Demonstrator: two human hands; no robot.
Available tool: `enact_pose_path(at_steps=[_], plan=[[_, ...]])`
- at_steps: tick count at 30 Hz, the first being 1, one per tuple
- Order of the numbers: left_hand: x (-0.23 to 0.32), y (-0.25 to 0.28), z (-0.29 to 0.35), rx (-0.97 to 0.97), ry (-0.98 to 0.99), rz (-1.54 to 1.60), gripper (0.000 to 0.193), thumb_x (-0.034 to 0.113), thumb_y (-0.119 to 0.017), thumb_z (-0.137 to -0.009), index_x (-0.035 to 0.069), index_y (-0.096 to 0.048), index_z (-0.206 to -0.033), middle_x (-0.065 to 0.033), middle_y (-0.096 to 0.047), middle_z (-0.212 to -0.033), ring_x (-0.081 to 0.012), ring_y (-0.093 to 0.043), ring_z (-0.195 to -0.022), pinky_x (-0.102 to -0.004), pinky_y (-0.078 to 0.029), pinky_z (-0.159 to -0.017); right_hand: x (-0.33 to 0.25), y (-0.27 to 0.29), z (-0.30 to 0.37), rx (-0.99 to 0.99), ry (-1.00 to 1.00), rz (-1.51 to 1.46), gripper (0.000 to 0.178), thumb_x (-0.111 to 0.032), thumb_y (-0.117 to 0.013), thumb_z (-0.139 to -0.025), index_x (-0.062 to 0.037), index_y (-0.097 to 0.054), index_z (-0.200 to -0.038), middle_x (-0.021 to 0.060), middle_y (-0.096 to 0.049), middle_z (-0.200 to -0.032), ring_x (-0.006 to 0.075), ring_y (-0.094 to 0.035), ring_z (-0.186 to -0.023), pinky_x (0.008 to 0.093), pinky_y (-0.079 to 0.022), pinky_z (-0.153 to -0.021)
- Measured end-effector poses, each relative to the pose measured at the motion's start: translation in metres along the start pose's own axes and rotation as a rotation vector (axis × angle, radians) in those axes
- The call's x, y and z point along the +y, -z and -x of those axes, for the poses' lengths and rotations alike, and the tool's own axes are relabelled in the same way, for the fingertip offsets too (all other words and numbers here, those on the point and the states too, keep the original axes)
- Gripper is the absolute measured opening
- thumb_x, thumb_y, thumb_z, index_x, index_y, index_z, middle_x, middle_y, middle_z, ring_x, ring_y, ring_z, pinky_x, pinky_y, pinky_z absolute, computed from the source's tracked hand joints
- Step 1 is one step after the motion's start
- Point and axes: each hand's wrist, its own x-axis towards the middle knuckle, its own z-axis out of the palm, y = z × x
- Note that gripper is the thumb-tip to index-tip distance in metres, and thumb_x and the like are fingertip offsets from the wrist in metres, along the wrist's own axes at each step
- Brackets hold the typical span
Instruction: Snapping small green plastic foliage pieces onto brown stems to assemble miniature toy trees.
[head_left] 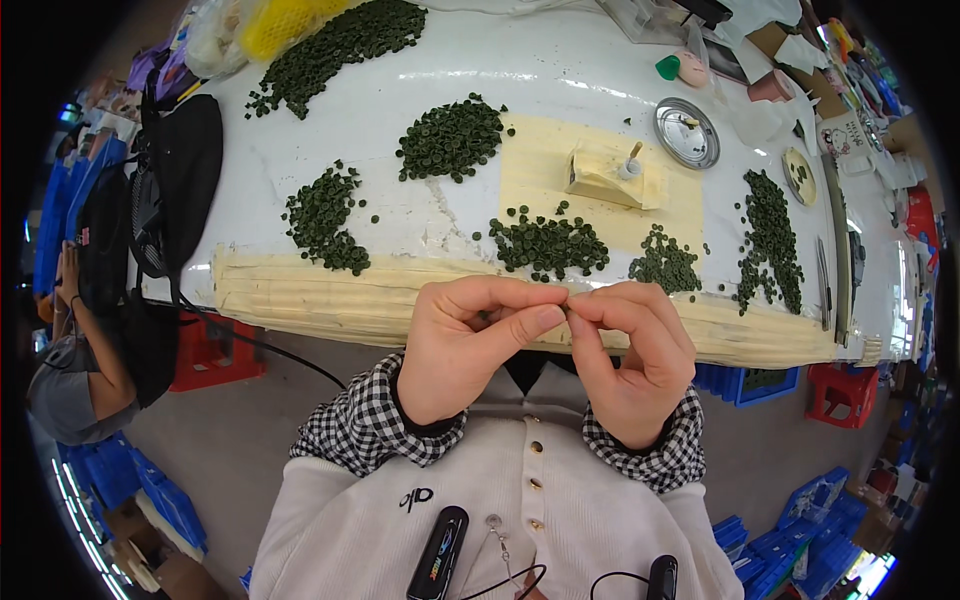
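Where my two hands meet, just below the centre of the frame, the fingers of my left hand (pixel 450 345) and those of my right hand (pixel 640 355) are pinched tip to tip. They close on a tiny dark piece (pixel 567 302), so covered by my fingertips that I cannot tell its shape. Just above my hands, a centre pile (pixel 550 246) of small dark green pieces lies near the padded, cream-coloured edge (pixel 320 300) of the white desk (pixel 560 75). A smaller pile (pixel 666 262) sits to its right, and a long pile (pixel 770 240) runs down the right of the frame. Other green heaps (pixel 450 138) spread across the left and upper left. Above the centre pile, a tape-covered block (pixel 595 180) with a short upright peg (pixel 634 158) stands on a yellow sheet (pixel 535 145). A round metal dish (pixel 680 148) rests at the upper right. At the far left, beyond a black bag (pixel 190 170), another person (pixel 85 395) appears.
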Motion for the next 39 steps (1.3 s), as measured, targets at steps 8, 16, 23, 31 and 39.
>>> enact_pose_path(at_steps=[8, 16, 23, 31, 39], plan=[[-0.001, 0.003, -0.001, -0.030, 0.019, 0.054, 0.016, -0.002, -0.064, -0.081, -0.001, -0.065, -0.096, -0.0094, -0.067, -0.092, -0.0114, -0.062, -0.084, -0.0224, -0.049, -0.076, -0.001, 0.008, 0.000, -0.101, -0.001, -0.065, 0.024, 0.009, -0.066, -0.072, 0.0008, -0.066, -0.094, 0.0102, -0.060, -0.088, 0.0171, -0.060, -0.075, 0.0237, -0.048, -0.065], [-0.002, 0.008, -0.003, -0.242, 0.108, 0.148, 0.008, 0.003, -0.066, -0.082, 0.000, -0.060, -0.088, -0.0025, -0.062, -0.078, -0.0052, -0.056, -0.072, -0.0191, -0.043, -0.062, 0.005, 0.014, 0.001, -0.143, -0.191, -0.456, 0.017, 0.009, -0.068, -0.069, 0.0001, -0.063, -0.084, 0.0083, -0.058, -0.082, 0.0150, -0.057, -0.072, 0.0234, -0.046, -0.066], [0.002, 0.006, 0.001, -0.211, 0.119, -0.061, 0.012, 0.004, -0.059, -0.087, -0.004, -0.061, -0.095, -0.0089, -0.066, -0.088, -0.0104, -0.062, -0.082, -0.0229, -0.049, -0.073, 0.001, 0.016, -0.003, -0.111, 0.003, -0.081, 0.019, 0.008, -0.068, -0.070, -0.0009, -0.065, -0.086, 0.0086, -0.059, -0.083, 0.0162, -0.058, -0.071, 0.0235, -0.047, -0.061], [0.003, 0.005, 0.002, -0.156, 0.048, -0.181, 0.011, 0.001, -0.059, -0.086, -0.004, -0.062, -0.095, -0.0069, -0.067, -0.085, -0.0045, -0.058, -0.072, -0.0180, -0.045, -0.064, 0.005, 0.013, -0.001, -0.102, -0.025, -0.146, 0.015, 0.007, -0.066, -0.073, 0.0014, -0.065, -0.087, 0.0098, -0.061, -0.083, 0.0170, -0.059, -0.071, 0.0242, -0.047, -0.062], [-0.005, 0.001, 0.004, -0.124, -0.012, -0.181, 0.012, 0.004, -0.059, -0.086, -0.004, -0.064, -0.094, 0.0077, -0.051, -0.060, 0.0038, -0.036, -0.050, -0.0150, -0.027, -0.045, 0.009, 0.010, 0.002, -0.108, -0.184, -0.233, 0.011, 0.003, -0.063, -0.075, 0.0024, -0.064, -0.086, 0.0098, -0.062, -0.081, 0.0157, -0.057, -0.069, 0.0245, -0.047, -0.063]])
